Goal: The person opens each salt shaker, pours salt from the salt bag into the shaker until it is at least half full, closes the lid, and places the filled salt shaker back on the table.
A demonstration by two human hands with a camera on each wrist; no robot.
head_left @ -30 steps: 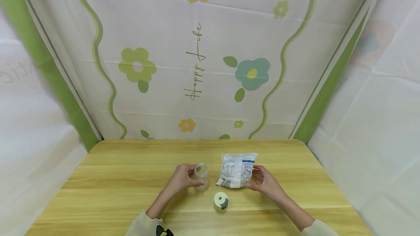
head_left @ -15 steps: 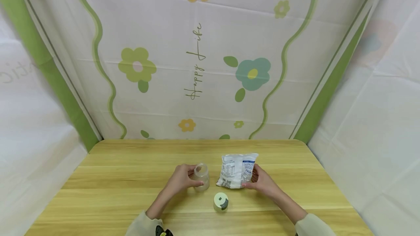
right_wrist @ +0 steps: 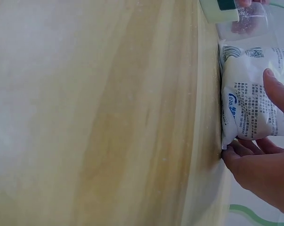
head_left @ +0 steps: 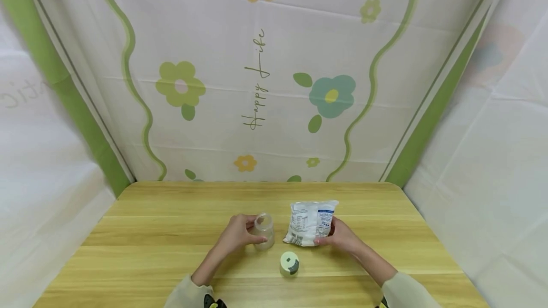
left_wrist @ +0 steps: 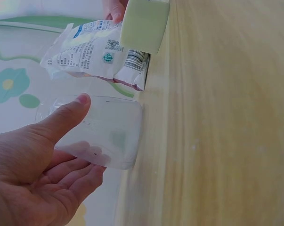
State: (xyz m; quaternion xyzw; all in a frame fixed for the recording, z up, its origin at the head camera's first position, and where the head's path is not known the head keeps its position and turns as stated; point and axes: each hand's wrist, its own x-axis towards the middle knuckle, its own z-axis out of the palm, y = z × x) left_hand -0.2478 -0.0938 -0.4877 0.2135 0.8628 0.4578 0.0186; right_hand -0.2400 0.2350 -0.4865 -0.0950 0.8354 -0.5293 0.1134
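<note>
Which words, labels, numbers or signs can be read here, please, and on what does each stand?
"Happy Life": back curtain
"020", apparently, in blue: white bag
Other bag print, barcode, QR code: too small or blurred
Left curtain: letters too faint to read
Clear jar, pale green object: none legible

Two hands (head_left: 238,233) (head_left: 344,237); one jar (head_left: 264,237); one packet (head_left: 305,225); apparently one lid (head_left: 288,264).

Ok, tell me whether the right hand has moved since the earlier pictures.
Yes: the right hand has shifted slightly to the person's left, now farther from the right edge of the table.
</note>
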